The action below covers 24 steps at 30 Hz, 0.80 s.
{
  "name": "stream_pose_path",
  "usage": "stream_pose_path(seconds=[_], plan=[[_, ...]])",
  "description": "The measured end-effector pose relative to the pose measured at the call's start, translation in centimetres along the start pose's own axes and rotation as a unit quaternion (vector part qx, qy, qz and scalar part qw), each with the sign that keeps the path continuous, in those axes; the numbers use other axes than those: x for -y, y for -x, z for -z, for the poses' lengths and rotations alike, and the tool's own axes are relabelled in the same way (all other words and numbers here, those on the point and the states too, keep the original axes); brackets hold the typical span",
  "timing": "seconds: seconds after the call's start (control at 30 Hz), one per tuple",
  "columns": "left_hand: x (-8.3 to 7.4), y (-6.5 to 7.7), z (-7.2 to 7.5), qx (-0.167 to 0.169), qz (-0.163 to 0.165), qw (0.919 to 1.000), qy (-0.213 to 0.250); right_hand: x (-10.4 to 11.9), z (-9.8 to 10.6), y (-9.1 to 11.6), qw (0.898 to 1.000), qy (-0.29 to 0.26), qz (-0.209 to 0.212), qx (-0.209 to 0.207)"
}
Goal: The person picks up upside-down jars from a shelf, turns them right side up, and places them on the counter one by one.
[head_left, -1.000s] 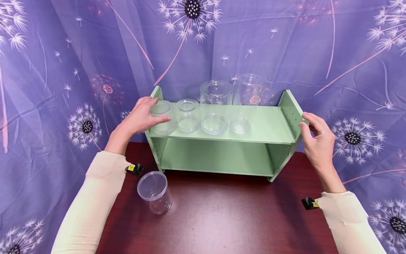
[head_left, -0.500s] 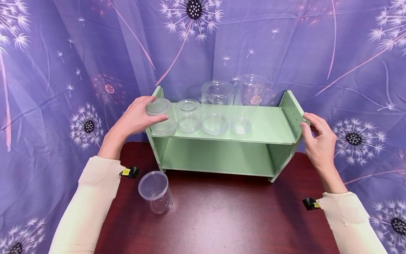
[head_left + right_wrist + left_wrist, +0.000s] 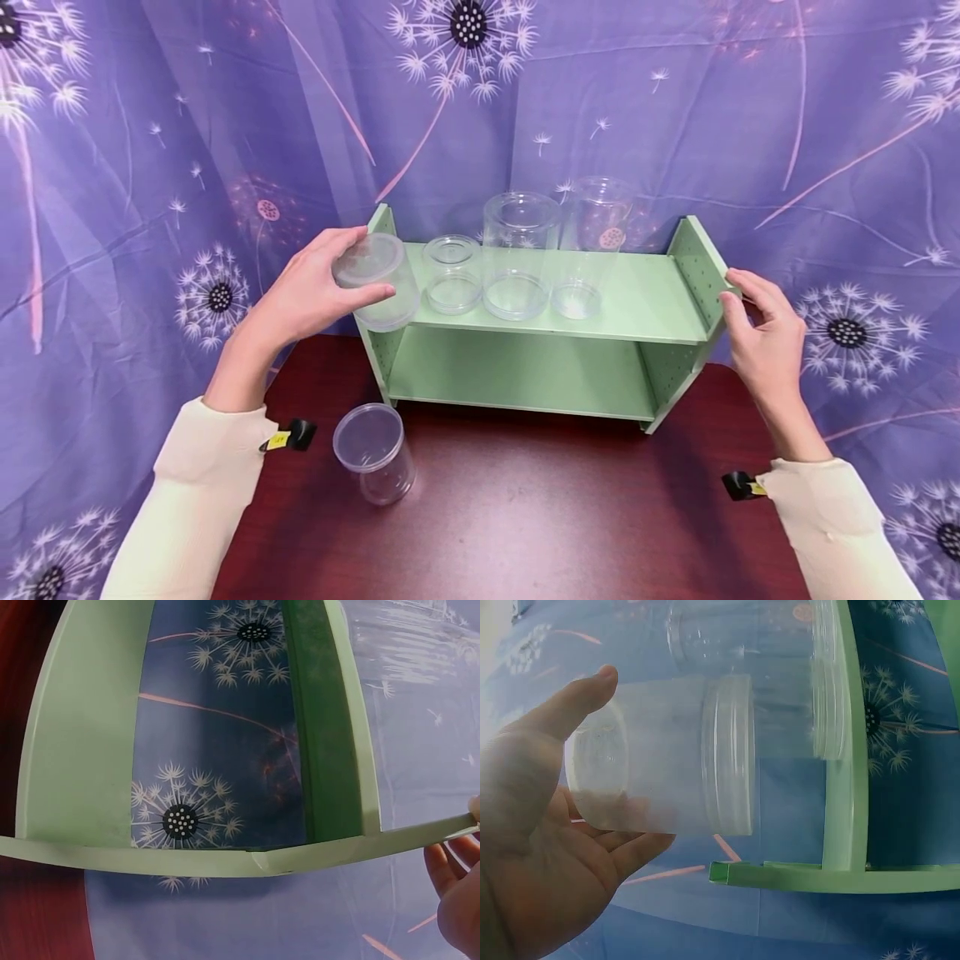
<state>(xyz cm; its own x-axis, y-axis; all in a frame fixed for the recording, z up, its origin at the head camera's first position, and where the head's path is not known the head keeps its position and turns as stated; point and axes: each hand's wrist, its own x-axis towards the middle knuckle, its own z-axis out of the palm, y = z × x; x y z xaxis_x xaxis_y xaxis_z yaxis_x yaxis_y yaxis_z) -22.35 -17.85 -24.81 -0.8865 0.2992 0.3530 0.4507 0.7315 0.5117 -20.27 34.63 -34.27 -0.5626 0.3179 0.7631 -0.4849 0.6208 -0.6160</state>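
Observation:
My left hand (image 3: 296, 296) grips a clear plastic jar (image 3: 386, 268), fingers behind it and thumb across its front. In the left wrist view, the held jar's wide rim (image 3: 731, 754) faces the green shelf board (image 3: 845, 825), with a gap between them. My right hand (image 3: 768, 346) pinches the front edge of the right side panel (image 3: 697, 275) of the green two-tier shelf (image 3: 525, 329). On its top board stand a short clear jar (image 3: 452, 279), a wide tall one (image 3: 520, 258) and a narrow tall one (image 3: 581, 275).
Another clear jar (image 3: 378, 458) stands on the dark red table (image 3: 517, 508), in front of the shelf's left end. A purple dandelion-print cloth (image 3: 600, 92) hangs behind and at both sides. The shelf's lower board (image 3: 517, 371) lies beneath the jars.
My left hand has lifted the leftmost jar off the top board and brought it a little left and toward me. The right hand keeps its hold on the side panel.

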Motion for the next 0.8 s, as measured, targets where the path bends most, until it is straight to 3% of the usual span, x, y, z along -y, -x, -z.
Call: stream_pose_path(seconds=[0.33, 0.47, 0.8], plan=[[-0.4, 2.3, -1.6, -0.004, -0.015, 0.9997, 0.021, 0.7, 0.1, -0.1, 0.999, -0.014, -0.031, 0.010], [-0.5, 3.2, -2.4, -0.002, -0.025, 0.9991, 0.036, -0.1, 0.2, -0.2, 0.999, -0.019, -0.043, 0.010], [0.0, 5.4, -5.7, 0.004, -0.018, 0.9958, 0.090, -1.0, 0.2, -0.2, 0.998, -0.035, -0.052, 0.006]])
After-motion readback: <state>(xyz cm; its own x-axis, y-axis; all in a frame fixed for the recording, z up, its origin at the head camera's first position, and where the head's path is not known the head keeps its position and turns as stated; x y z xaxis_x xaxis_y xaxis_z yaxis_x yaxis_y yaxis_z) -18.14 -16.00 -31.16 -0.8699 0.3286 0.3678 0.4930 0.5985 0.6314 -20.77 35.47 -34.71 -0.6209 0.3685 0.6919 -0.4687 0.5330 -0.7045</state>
